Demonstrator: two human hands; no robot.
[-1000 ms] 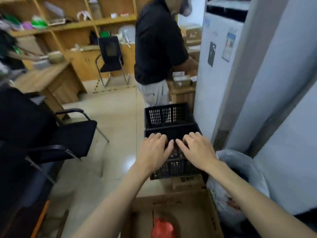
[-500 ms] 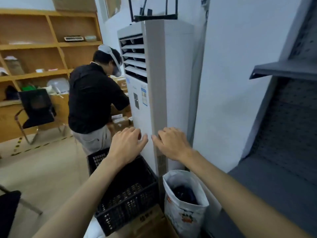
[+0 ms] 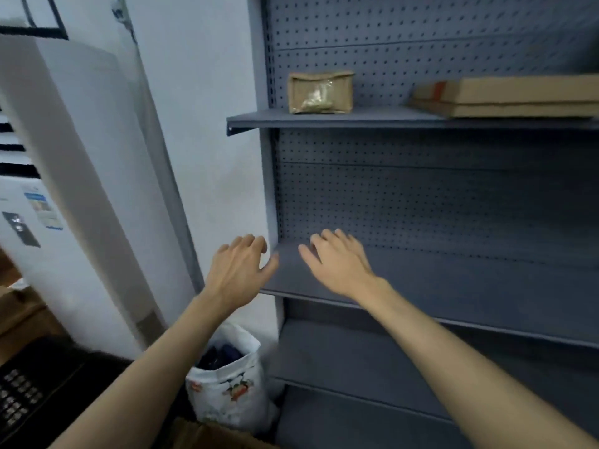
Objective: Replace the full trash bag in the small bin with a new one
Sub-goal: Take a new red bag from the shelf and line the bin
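Searching still for a fresh bag, both hands [image 3: 241,270] [image 3: 340,264] empty, fingers spread over the bare shelf [image 3: 453,286]; next, dropping to the full trash bag [image 3: 227,384].

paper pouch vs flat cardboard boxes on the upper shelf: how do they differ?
The paper pouch stands upright near the left end of the upper shelf; the flat cardboard boxes lie stacked toward its right, cut off by the frame. The pouch has a clear window showing pale contents; the boxes are closed, with a red mark on one end. Both are brown, and neither is touched.
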